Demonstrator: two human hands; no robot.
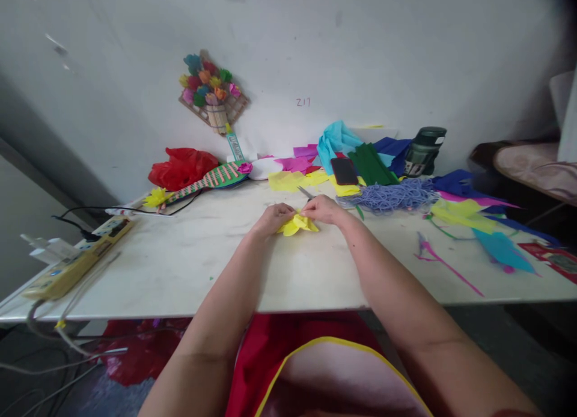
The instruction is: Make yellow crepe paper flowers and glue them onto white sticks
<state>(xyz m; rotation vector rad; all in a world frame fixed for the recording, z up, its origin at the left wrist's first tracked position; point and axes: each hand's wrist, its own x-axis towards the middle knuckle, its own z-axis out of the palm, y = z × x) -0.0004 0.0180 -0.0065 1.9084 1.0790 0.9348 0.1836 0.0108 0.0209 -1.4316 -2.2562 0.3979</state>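
A yellow paper flower (pixel 295 225) with loose petals is held low over the white table (pixel 216 237). My left hand (pixel 276 217) pinches its left side, fingers closed. From the right, my right hand (pixel 323 209) grips the same flower between thumb and fingers. Just behind my right hand lies a pair of scissors (pixel 306 193), blades pointing back and left; its handles are mostly hidden by that hand. I cannot tell whether the hand touches them.
Behind lie crepe paper sheets (pixel 369 164), a phone (pixel 344 170) and a bundle of purple cord (pixel 392 196). A dark green bottle (pixel 425 151) stands back right. At left are a power strip (pixel 81 261), a red bag (pixel 183 168) and a flower-decorated paper piece (pixel 211 181).
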